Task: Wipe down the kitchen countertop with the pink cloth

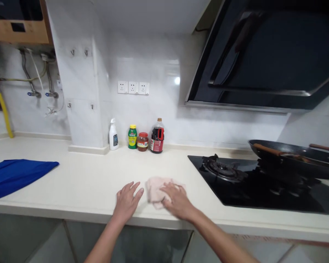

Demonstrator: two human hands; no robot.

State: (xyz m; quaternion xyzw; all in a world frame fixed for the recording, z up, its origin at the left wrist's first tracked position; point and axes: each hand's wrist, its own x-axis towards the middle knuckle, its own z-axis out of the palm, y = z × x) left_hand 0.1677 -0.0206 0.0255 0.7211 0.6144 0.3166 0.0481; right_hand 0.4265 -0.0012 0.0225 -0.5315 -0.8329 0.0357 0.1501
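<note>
A pale pink cloth [155, 190] lies folded and a little rumpled on the cream countertop [98, 182], slightly blurred. My right hand [177, 199] rests on top of its right part, fingers spread and thumb apart, palm down. Part of the cloth is hidden under that hand. To the left of the cloth, my left hand [127, 201] is at the counter's front with its fingers apart and nothing in it. A small gap separates it from the cloth.
Against the wall stand a white spray bottle [113, 137], a green bottle [132, 137], a red-lidded jar [142, 142] and a dark sauce bottle [157, 137]. A blue cloth [19, 176] lies left. To the right are a black gas stove [235, 193] and a wok [309, 160], under a range hood [263, 62].
</note>
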